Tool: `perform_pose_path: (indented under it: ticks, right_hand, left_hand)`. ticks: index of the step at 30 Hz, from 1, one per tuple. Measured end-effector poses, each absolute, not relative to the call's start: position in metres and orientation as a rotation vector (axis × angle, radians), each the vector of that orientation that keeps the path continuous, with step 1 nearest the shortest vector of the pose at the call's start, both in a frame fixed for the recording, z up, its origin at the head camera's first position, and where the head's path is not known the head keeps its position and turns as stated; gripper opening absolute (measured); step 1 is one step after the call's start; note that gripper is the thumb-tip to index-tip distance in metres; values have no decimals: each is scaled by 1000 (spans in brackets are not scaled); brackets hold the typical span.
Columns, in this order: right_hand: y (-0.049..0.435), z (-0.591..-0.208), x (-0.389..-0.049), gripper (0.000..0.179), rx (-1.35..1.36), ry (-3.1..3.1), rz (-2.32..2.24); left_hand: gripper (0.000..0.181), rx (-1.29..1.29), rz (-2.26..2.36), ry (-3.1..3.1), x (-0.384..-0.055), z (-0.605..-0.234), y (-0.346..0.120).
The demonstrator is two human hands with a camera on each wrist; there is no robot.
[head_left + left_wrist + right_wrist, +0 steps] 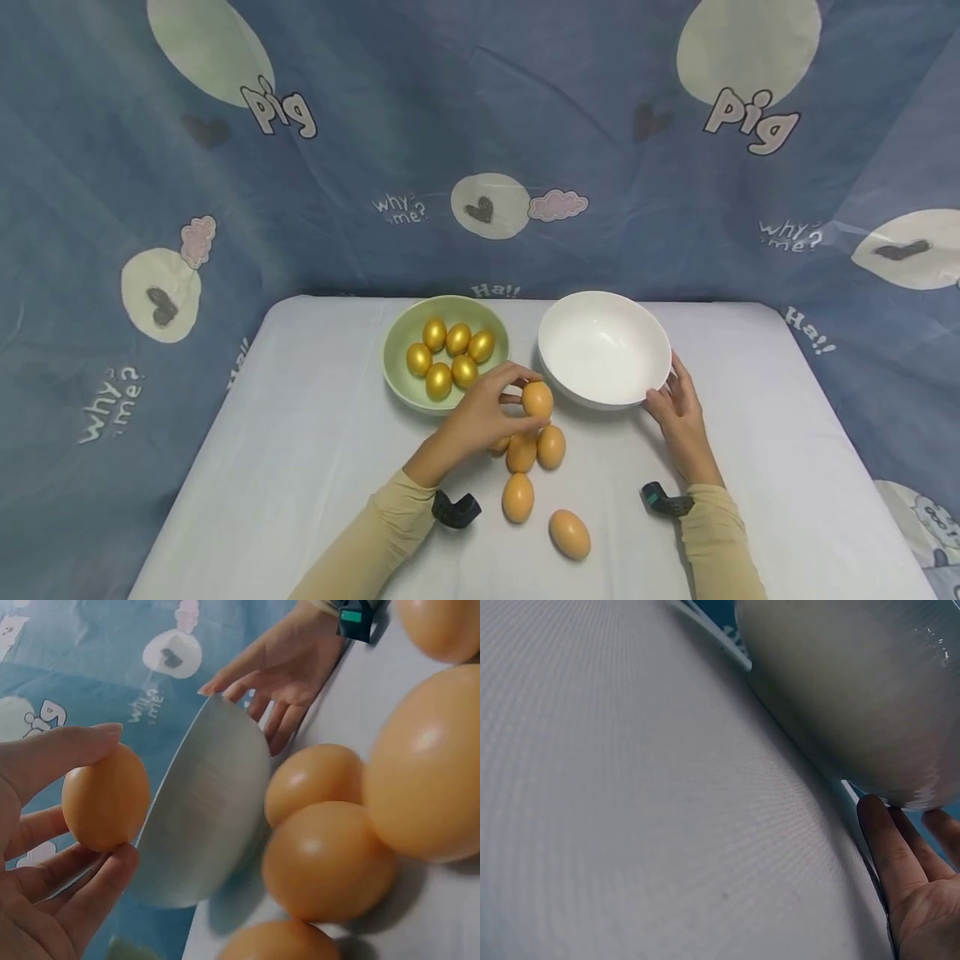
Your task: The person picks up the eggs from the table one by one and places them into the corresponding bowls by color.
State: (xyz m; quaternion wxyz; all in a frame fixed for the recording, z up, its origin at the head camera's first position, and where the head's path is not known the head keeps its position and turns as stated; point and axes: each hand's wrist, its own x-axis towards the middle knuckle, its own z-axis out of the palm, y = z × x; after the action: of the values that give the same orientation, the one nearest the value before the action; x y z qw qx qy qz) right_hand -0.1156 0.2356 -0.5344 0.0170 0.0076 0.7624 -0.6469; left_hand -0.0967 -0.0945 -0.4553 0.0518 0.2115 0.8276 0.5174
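Observation:
My left hand [480, 412] pinches a brown egg [537, 400] between thumb and fingers, just above the table and left of the white bowl [600, 346]. In the left wrist view this egg [105, 799] is upright, with the bowl's outer wall [214, 810] behind it. The bowl's inside is bare. My right hand [682, 425] touches the bowl's right outer side with its fingertips; in the right wrist view the fingers [892, 847] look fairly straight. Below my left hand several brown eggs [518, 497] lie on the table, one partly hidden by the hand.
A light green bowl [392, 382] with several golden eggs [438, 381] stands left of the white bowl. One brown egg [570, 534] lies apart near the front. White cloth covers the table [300, 433]; a blue printed curtain [480, 125] hangs behind it.

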Motion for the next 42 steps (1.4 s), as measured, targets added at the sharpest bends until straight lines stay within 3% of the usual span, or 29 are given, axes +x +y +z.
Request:
perform_pose_path:
  ticks: [22,42]
  right_hand:
    - [236,-534,-117,77,55,2390,-1989]
    - [238,-534,-116,78,75,2355,-1974]
  left_hand:
    - [55,782,1332,2563,-177,-416,-30]
    - [48,761,1244,2569,-241,-414,31]
